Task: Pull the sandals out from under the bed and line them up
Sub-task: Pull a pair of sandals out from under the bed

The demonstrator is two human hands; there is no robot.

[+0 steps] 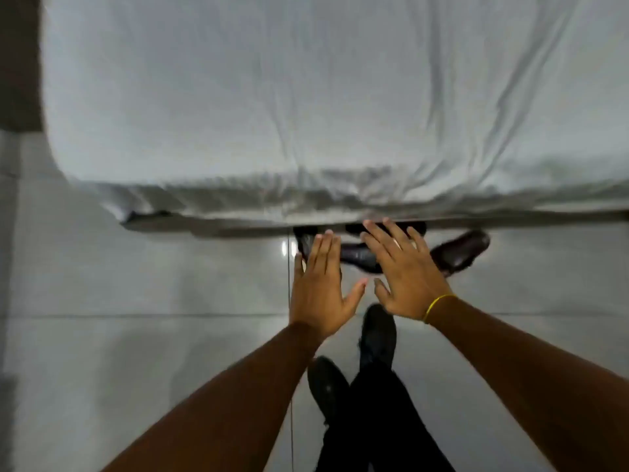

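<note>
Bare forearms, yellow wrist band (436,306), black trousers (381,420), black shoes (377,332).

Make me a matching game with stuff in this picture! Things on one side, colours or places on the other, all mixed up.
Things:
1. bed sheet
2. wrist band
3. sandal on the right
4. left hand

Colours or places:
A. yellow, around the right wrist
B. dark and shiny, on the floor by the bed edge
C. white and wrinkled
D. open flat, fingers stretched toward the bed

Pairs: 1-C, 2-A, 3-B, 4-D
</note>
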